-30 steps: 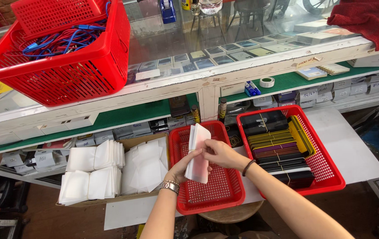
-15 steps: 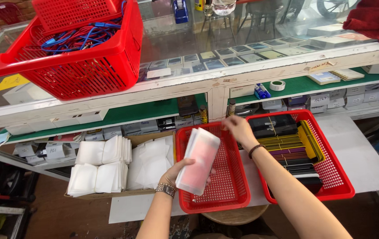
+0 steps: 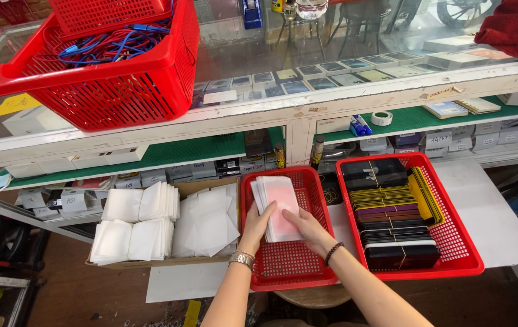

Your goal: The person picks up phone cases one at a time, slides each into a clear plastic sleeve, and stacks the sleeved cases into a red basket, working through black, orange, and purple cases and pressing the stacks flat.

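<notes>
Head view, looking down: stack of white pouches (image 3: 278,206) now lying flat inside the middle red tray (image 3: 289,266), no longer held up in the air as half a second ago. Left hand (image 3: 256,225) pressed against the stack's near left edge, fingers flat, not clamped. Right hand (image 3: 306,229) back from its reach toward the far side, now resting on the stack's near right corner, fingers spread over it. Both hands close together, squaring the pile rather than gripping it, by the look of things. Reads as a set-down just finished, with the pouches being tidied in place. Just right of the right hand, second red tray (image 3: 452,242) packed with dark banded bundles (image 3: 392,224). Left of the left hand, cardboard box (image 3: 168,260) filled with more white pouches. Well beyond both hands, big red basket (image 3: 108,91) of blue cables up on the glass counter.
</notes>
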